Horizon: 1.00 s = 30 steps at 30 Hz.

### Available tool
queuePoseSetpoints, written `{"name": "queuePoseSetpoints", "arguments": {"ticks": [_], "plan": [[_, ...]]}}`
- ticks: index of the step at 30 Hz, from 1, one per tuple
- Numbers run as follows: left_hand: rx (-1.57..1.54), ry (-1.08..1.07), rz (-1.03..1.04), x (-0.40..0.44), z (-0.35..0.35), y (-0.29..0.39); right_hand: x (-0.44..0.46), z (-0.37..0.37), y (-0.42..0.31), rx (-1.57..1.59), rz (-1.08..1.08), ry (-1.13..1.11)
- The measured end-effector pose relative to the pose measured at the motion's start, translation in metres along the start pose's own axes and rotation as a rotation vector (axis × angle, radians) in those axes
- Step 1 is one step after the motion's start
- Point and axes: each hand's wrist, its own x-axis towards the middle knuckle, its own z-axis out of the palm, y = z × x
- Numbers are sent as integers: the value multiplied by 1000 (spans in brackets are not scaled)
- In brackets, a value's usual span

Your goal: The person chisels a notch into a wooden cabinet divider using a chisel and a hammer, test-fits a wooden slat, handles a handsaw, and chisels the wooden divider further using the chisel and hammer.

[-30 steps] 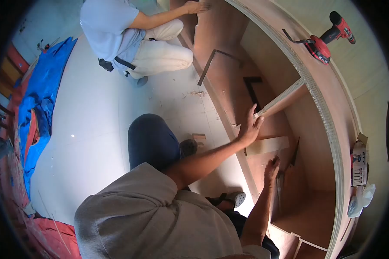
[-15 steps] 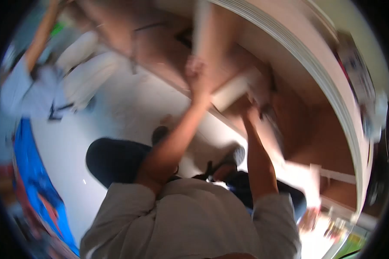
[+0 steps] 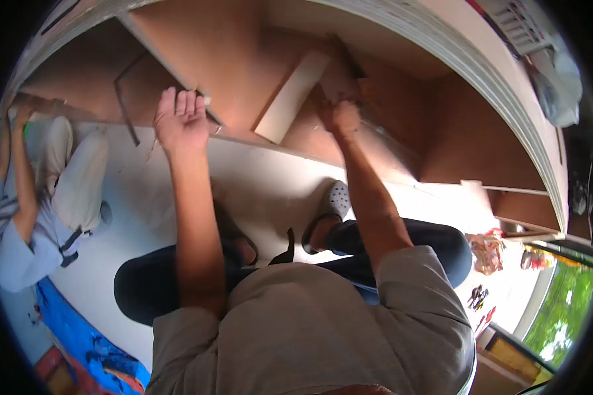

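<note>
My left hand (image 3: pixel 183 124) is raised palm up beside the edge of an upright divider (image 3: pixel 158 52) in the wooden cabinet, its fingers apart and nothing in it. Inside the cabinet, my right hand (image 3: pixel 344 117) has its fingers curled; whatever lies in or under them is too dark and blurred to name. A pale flat board (image 3: pixel 292 99) lies on the brown cabinet panel, just left of my right hand. Behind that hand is a dark thin piece (image 3: pixel 347 56).
Another person (image 3: pixel 33 217) crouches at the far left, hands at the cabinet's end. A dark angled strip (image 3: pixel 126 108) leans near the divider. A blue tarp (image 3: pixel 85 336) lies lower left. A plastic bag (image 3: pixel 557 89) sits on the cabinet top at right.
The view has swung to the right. My left hand has come away from the divider edge and turned palm up. My right hand stays inside the cabinet near the pale board.
</note>
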Motion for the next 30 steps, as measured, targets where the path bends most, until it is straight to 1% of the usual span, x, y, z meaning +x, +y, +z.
{"name": "queuePoseSetpoints", "arguments": {"ticks": [1,2,3,5,6,7,8,9,10,11,12,13,14,16,18,19,20,22,23,25,27,28,29,30], "plan": [[19,-16,51,8,-10,6,14,3,19,-14,-75,-175],[-11,-80,-46,-1,-3,10,19,-1,28,147,-181,-40],[-5,-67,-14,-9,1,11,32,8,35,221,-131,-24],[52,-63,-62,-17,11,7,33,-4,27,268,-95,1],[79,-299,-84,15,-22,-6,34,-1,18,307,-115,20],[117,-528,-67,49,-55,-1,34,13,12,292,-114,-67],[77,-271,110,18,-30,-14,31,24,-11,285,-142,-149],[-44,-107,88,1,-12,-18,12,19,-40,406,-156,-44],[-43,-135,100,-7,-9,-21,0,22,-58,330,-304,-46],[-28,40,88,-22,15,-16,-10,25,-77,258,-451,-38],[-11,71,64,-26,16,-14,-20,24,-90,118,-428,-127],[4,15,0,-21,8,-11,-26,44,-106,150,-207,-135],[25,4,-13,-15,5,-9,-30,35,-122,167,-231,-122],[36,2,-40,-9,-11,-10,-51,12,-121,92,-94,-252],[142,63,304,9,-28,4,-56,27,-106,126,-140,-241],[288,93,284,33,-47,22,-47,36,-107,154,-168,-245],[230,78,264,24,-47,52,-42,37,-102,146,-173,-234],[265,-122,206,55,-86,100,-40,38,-76,86,-303,-345],[284,-222,178,72,-105,125,-36,52,-61,61,-414,-245],[300,-331,27,67,-111,91,-18,122,-10,-189,-654,-48],[321,-89,76,39,-84,78,-42,44,-62,320,-421,26],[431,-102,93,44,-91,59,-46,10,-78,431,-391,-119],[605,-144,94,46,-98,43,-17,66,-67,858,-382,-232],[541,-194,35,52,-104,30,-43,-3,-111,1244,195,-508]]}}
